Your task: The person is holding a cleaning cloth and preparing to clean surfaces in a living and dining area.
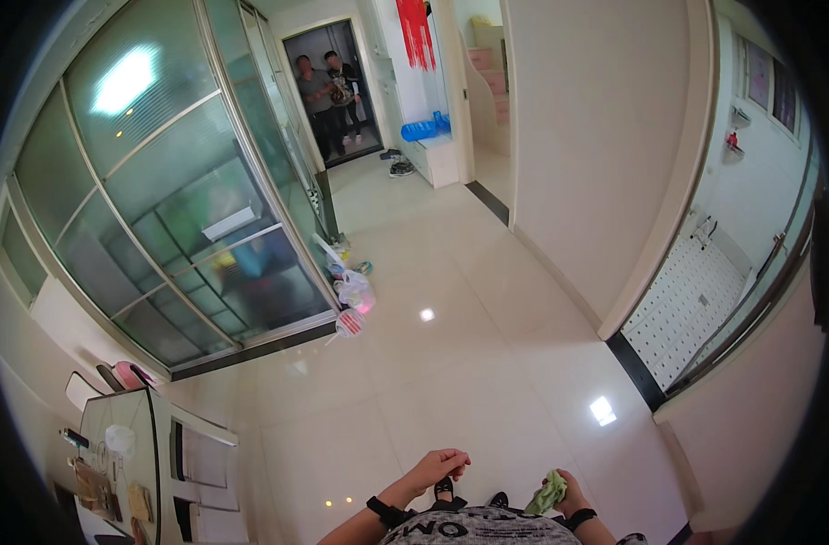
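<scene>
Near the bottom of the view my right hand [572,493] grips a crumpled light green cloth [548,492]. The cloth bunches out on the inner side of the hand. My left hand [443,467] is held in front of my body, its fingers loosely curled in, and I see nothing in it. Both hands are above glossy beige floor tiles [455,381]. Dark bands circle both wrists. My dark shoes [443,488] show just below the left hand and between the hands.
A table [134,443] with several items and chairs [200,449] stand at lower left. Bags [354,289] lie beside the frosted sliding glass partition [183,170]. At right is a doorway with a dark sill [634,368]. Two people [329,95] stand in the far doorway near shoes [401,167].
</scene>
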